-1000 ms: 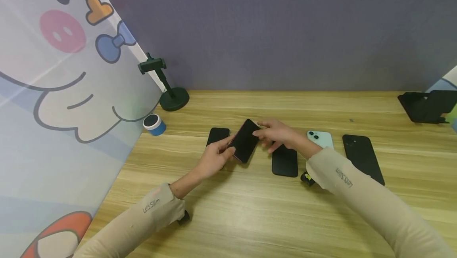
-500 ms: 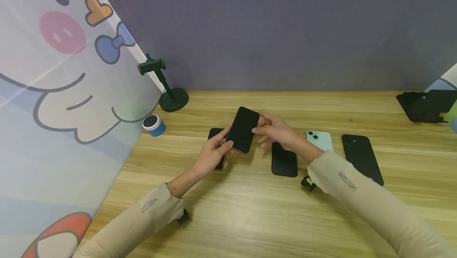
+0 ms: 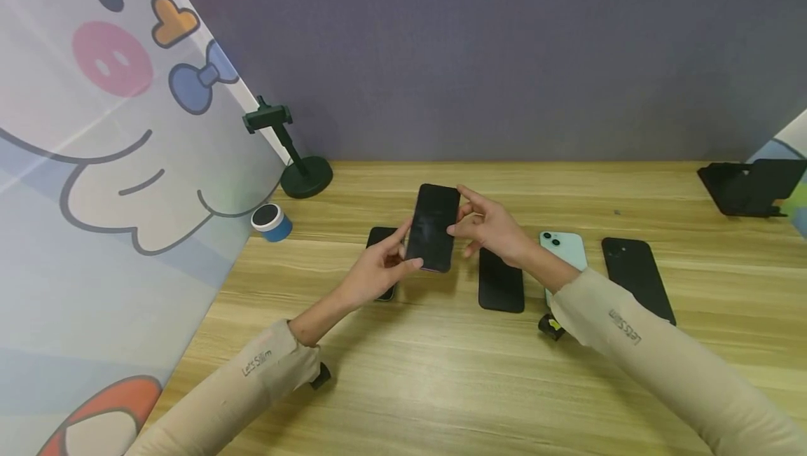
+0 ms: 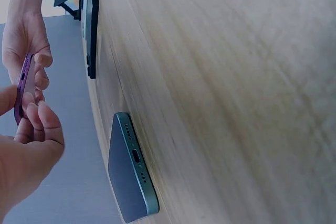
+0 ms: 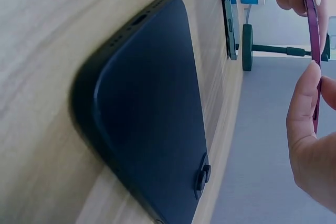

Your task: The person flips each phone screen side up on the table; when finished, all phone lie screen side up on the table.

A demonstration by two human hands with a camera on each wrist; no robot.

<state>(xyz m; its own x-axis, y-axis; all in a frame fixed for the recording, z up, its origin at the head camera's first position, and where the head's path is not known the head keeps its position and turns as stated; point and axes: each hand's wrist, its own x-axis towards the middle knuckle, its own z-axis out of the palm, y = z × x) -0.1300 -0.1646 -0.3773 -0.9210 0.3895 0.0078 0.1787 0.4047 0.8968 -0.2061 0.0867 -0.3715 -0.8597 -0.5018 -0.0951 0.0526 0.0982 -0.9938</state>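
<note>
A smartphone (image 3: 433,228) with a dark screen and purple-red frame is held up above the table. My left hand (image 3: 376,267) grips its lower left corner, thumb on the bottom edge. With thumb and fingers, my right hand (image 3: 494,230) pinches the phone's right edge. The purple frame (image 4: 23,80) shows edge-on in the left wrist view, between both hands. Partly behind my left hand, a green-framed phone (image 4: 136,161) lies screen up. Below my right hand lies a black phone (image 5: 147,103), back up, its camera bump at the far end.
A mint phone (image 3: 565,249) and another black phone (image 3: 639,281) lie farther right, backs up. At the back left stand a dark green phone stand (image 3: 305,174) and a blue-and-white jar (image 3: 274,225). A black stand (image 3: 750,190) sits at the far right, before the grey partition (image 3: 492,57).
The held phone has risen toward the back of the table and turned from slanted to nearly straight. My right hand's fingers have closed onto its right edge. The other phones have stayed put.
</note>
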